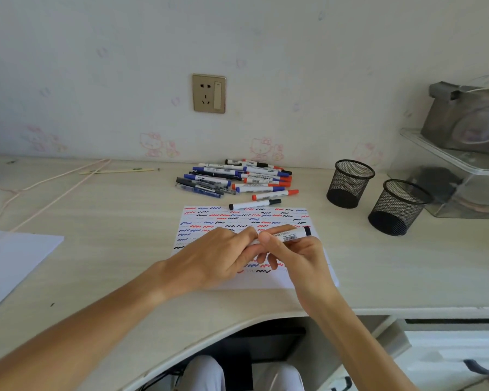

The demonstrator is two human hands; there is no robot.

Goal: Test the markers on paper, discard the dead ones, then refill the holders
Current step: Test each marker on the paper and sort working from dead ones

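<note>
Both hands meet over a test sheet covered in red, blue and black squiggles. My right hand grips a white marker with a black end and a barcode label, held level. My left hand pinches the marker's other end, which its fingers hide. A pile of markers with blue, red and black caps lies behind the sheet. A red-capped marker and a black-capped marker lie apart at the sheet's top edge. Two black mesh holders stand empty to the right.
A blank white sheet lies at the left. A pink cord and a thin stick lie at the back left. A clear plastic box with a grey bag on top stands at the far right. The desk's curved front edge is near.
</note>
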